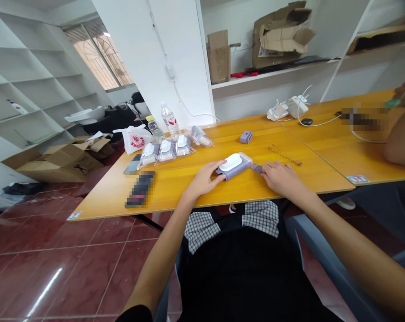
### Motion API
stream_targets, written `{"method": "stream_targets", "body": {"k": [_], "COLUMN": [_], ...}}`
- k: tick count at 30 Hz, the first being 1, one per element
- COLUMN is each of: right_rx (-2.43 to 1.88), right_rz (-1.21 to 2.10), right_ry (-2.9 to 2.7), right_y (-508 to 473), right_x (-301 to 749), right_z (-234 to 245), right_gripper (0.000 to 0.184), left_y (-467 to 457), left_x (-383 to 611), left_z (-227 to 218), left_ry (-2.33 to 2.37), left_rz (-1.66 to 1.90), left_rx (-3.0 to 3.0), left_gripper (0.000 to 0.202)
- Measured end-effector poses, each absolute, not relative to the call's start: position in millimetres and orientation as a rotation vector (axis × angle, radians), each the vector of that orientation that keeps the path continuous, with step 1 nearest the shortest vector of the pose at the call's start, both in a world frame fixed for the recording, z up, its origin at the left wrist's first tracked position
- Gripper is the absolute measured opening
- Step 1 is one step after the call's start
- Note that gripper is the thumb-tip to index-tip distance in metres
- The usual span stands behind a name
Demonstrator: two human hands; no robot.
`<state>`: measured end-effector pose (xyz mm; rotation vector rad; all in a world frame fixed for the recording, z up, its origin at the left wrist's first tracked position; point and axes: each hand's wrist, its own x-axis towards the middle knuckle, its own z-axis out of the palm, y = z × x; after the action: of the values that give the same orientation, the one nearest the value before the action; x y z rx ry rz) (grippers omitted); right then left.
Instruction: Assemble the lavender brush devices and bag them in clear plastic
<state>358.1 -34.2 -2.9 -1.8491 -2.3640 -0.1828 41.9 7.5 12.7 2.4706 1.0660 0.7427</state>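
On the wooden table (202,192), a grey-purple case with a white oval piece on top (237,169) lies in front of me. My left hand (207,179) grips its left end between thumb and fingers. To the right of the case, my right hand (279,176) pinches a small grey-purple part (256,168), which lies close to the case's right end. Farther back stands a separate grey-purple block (245,137). Several thin copper-coloured springs (284,154) are strung out beyond my right hand.
Several bagged grey-purple and white units (167,150) sit at the back left, near two bottles (169,119) and a white plastic bag (135,138). A blurred dark object (140,189) lies front left. At right are a white cabled device (298,107) and another person's arm (402,138).
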Motion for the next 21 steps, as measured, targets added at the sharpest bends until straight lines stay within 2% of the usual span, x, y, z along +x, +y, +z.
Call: {"method": "stream_targets", "body": {"k": [5,8,12,15,17,21], "right_rx": [-1.652,-1.506,-1.324,-1.468,-1.682,-2.088], "right_rz": [0.019,0.084,0.094,-0.111,-0.257,-0.189], "right_ry": [-2.403,-2.419,-2.41,-2.211,-2.024,-1.919], "right_y": [-25,-24,-23,-13,-3,19], "right_x": [369,362,353,363,376,402], "right_z": [-6,-13,-17,-12,-8,-6], "right_gripper": [0.031,0.04,0.05,0.045,0.049,0.063], "left_y": [4,-1,-6,-7,-7,-7], "left_x": [48,57,67,71,72,71], "left_z": [12,12,8,2,-1,-2], "left_ry": [1.407,1.62,1.334,1.062,1.004,1.035], "left_rz": [0.89,0.98,0.906,0.7,0.583,0.529], "left_rx": [2.483,2.483,2.58,2.691,2.739,2.727], "left_gripper": [0.05,0.041,0.024,0.024,0.027,0.034]}}
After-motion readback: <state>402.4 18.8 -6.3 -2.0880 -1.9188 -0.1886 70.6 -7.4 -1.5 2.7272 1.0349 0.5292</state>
